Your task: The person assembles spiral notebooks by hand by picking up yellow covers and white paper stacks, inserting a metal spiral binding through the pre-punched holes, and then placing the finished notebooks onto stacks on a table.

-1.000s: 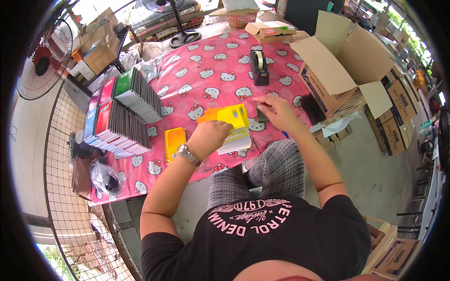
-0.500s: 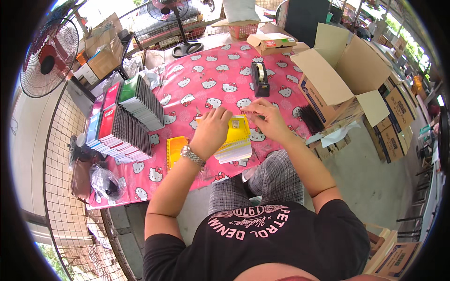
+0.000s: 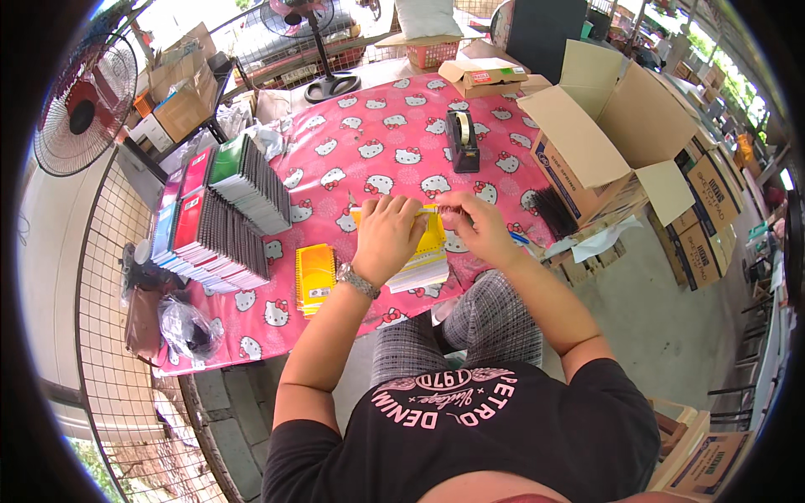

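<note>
A small stack of yellow notebooks (image 3: 433, 241) lies on white ones (image 3: 419, 275) at the near edge of the pink patterned table (image 3: 377, 126). My left hand (image 3: 386, 236) rests on top of the stack, fingers curled over its far edge. My right hand (image 3: 478, 228) is just to the right, fingertips pinched at the same edge. Between the two hands a thin pale strip (image 3: 359, 210) runs along that far edge. A watch sits on my left wrist.
A second pile of yellow notebooks (image 3: 317, 277) lies left of the hands. Tall rows of spiral notebooks (image 3: 226, 214) fill the table's left side. A black tape dispenser (image 3: 461, 138) stands beyond the hands. An open cardboard box (image 3: 587, 142) and black binding combs (image 3: 553, 210) sit at right. Fans stand behind.
My right hand came in from the right with the strip and met my left hand at the far edge of the yellow notebooks. Both hands shifted slightly forward on the stack.
</note>
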Motion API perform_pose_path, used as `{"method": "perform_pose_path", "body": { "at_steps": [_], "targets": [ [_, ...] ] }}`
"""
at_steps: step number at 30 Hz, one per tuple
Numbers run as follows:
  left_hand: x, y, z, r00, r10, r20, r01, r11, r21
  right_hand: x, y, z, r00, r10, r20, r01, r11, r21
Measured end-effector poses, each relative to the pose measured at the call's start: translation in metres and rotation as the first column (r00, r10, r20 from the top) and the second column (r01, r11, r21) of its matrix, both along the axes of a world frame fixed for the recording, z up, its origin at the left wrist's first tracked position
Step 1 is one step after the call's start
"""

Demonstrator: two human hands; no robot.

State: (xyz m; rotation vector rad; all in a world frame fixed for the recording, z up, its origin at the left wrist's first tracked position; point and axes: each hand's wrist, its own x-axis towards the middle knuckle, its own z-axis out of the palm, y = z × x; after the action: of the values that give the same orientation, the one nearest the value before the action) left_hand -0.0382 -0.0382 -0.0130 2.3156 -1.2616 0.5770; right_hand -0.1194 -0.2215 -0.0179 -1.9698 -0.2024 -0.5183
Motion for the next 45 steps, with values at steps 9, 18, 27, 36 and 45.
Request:
{"method": "perform_pose_path", "body": {
  "at_steps": [9, 18, 27, 36, 45],
  "targets": [
    [-0.016, -0.011, 0.009, 1.0, -0.003, 0.001, 0.003, 0.995, 0.104, -0.003, -0.013, 0.031, 0.98, 0.032, -0.195, -0.071, 0.977, -0.199],
    [0.0, -0.014, 0.0, 0.979, -0.146, -0.144, 0.16, 0.982, 0.096, 0.093, -0.117, -0.1, 0.963, 0.002, -0.268, -0.126, 0.884, -0.45],
    [-0.004, 0.012, -0.016, 0.984, 0.16, -0.074, -0.164, 0.985, -0.048, 0.081, -0.084, -0.056, 0.912, 0.251, -0.325, -0.272, 0.962, -0.018],
    [-0.002, -0.015, -0.001, 0.989, 0.03, -0.141, -0.043, 0.995, -0.086, 0.038, -0.096, -0.014, 0.824, 0.514, -0.241, -0.276, 0.733, 0.621],
    [0.027, 0.014, -0.006, 0.961, -0.051, -0.272, -0.007, 0.978, -0.207, 0.049, -0.079, 0.011, 0.833, 0.449, -0.322, -0.398, 0.892, 0.213]
  ]
}}
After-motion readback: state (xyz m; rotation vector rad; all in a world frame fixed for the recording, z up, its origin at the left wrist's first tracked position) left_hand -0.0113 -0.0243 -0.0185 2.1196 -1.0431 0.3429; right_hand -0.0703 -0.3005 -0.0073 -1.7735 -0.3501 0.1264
